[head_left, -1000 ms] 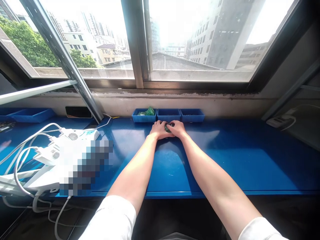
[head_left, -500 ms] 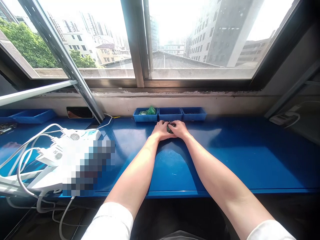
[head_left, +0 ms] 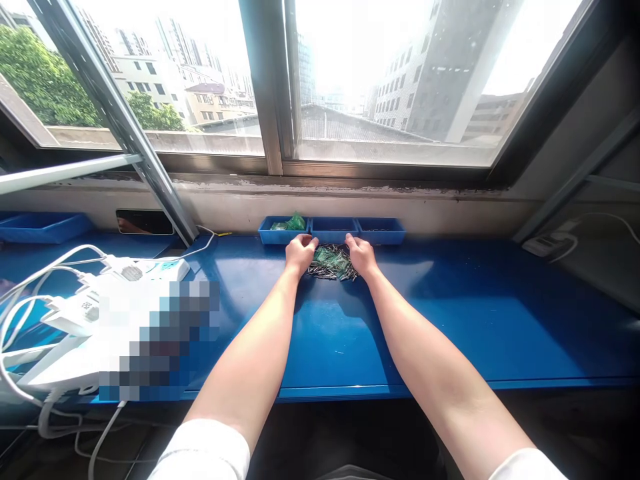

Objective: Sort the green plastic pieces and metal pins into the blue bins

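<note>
A loose pile of thin metal pins with green bits among them (head_left: 332, 262) lies on the blue workbench (head_left: 450, 313), just in front of the trays. My left hand (head_left: 301, 255) rests at the pile's left side, fingers lightly curled and touching its edge. My right hand (head_left: 361, 256) sits at the right side of the pile, also holding nothing. Behind them stand several small blue trays in a row; the leftmost tray (head_left: 275, 230) holds a green plastic bag (head_left: 295, 223).
A white power strip (head_left: 150, 269) and a white device with tangled cables (head_left: 75, 320) sit at the bench's left, partly blurred out. A larger blue tray (head_left: 43, 228) stands at the far left. A metal window strut (head_left: 160, 180) slants down to the bench. Behind the bench is a window.
My hands have moved apart and opened. The bundle they cupped has spread into a loose pile of pins on the bench. The view has shifted slightly.
</note>
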Demonstrator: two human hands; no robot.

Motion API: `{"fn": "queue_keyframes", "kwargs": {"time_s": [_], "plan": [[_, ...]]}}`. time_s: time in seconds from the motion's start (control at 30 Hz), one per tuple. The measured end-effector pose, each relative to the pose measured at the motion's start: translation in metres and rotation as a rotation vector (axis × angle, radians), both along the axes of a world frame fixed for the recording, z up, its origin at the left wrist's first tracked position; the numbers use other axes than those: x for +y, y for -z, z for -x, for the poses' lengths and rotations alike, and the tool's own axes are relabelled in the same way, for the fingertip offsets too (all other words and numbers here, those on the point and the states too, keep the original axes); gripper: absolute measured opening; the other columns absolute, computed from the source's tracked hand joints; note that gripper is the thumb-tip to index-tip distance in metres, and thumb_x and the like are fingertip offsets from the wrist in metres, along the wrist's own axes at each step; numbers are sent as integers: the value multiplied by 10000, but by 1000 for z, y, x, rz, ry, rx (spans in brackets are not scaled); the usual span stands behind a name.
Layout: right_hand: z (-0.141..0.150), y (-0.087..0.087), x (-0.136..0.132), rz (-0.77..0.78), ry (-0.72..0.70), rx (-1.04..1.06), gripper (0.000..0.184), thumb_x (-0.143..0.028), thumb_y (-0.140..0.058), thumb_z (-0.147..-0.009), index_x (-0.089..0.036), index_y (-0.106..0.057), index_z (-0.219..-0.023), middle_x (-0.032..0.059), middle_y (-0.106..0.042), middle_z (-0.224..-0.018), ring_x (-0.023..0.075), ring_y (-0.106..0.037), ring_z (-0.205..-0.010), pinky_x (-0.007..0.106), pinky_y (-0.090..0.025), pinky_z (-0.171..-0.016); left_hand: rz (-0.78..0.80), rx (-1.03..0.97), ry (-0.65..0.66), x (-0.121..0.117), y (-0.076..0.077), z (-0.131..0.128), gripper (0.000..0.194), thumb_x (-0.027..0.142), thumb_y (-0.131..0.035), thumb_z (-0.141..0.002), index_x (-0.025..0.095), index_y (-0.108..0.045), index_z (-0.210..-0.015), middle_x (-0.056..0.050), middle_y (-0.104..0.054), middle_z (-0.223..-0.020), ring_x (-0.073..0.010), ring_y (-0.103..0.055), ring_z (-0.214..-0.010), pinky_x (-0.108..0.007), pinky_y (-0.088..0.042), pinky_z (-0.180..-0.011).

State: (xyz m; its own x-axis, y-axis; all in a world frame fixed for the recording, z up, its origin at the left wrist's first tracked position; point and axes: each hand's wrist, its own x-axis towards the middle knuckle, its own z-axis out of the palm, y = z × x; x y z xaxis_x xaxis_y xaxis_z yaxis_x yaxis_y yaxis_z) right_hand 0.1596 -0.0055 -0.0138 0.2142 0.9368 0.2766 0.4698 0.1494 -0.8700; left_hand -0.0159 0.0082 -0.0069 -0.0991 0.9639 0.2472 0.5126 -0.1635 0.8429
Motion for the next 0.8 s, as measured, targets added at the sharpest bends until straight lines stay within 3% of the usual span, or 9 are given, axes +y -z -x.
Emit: {"fn": "queue_keyframes", "kwargs": {"time_s": [0.1, 0.23, 0.57, 0.8], "plan": [[0, 0, 0, 5, -7, -4, 536, -611, -370, -838, -164, -667, -822, 68, -661, -766, 213, -599, -823, 284, -419, -755, 62, 109, -90, 1, -2, 3, 245, 373, -534, -750, 208, -683, -853, -64, -711, -939, -224, -633, -945, -296, -458, -838], [1, -1, -2, 4, -2, 2, 532, -606, -367, -843, -165, -664, -814, 67, -658, -760, 214, -600, -820, 286, -419, -754, 123, 278, -76, 1, -1, 1, 222, 404, -559, -704, 237, -697, -756, -59, -724, -842, -269, -634, -944, -348, -435, -845], [3, -3, -5, 13, -28, -38, 521, -605, -358, -835, -179, -636, -721, 35, -626, -684, 189, -566, -744, 267, -399, -692, 158, 333, -69, 4, 2, -2, 213, 411, -598, -688, 237, -713, -735, -63, -724, -838, -292, -630, -936, -408, -389, -907], [3, -4, -7, 4, -26, -50, 547, -601, -335, -842, -165, -638, -713, 41, -641, -692, 186, -576, -719, 271, -408, -671, 107, 264, -60, -4, -9, -6, 215, 373, -530, -776, 220, -671, -833, -64, -710, -915, -244, -627, -952, -358, -404, -884]]}}
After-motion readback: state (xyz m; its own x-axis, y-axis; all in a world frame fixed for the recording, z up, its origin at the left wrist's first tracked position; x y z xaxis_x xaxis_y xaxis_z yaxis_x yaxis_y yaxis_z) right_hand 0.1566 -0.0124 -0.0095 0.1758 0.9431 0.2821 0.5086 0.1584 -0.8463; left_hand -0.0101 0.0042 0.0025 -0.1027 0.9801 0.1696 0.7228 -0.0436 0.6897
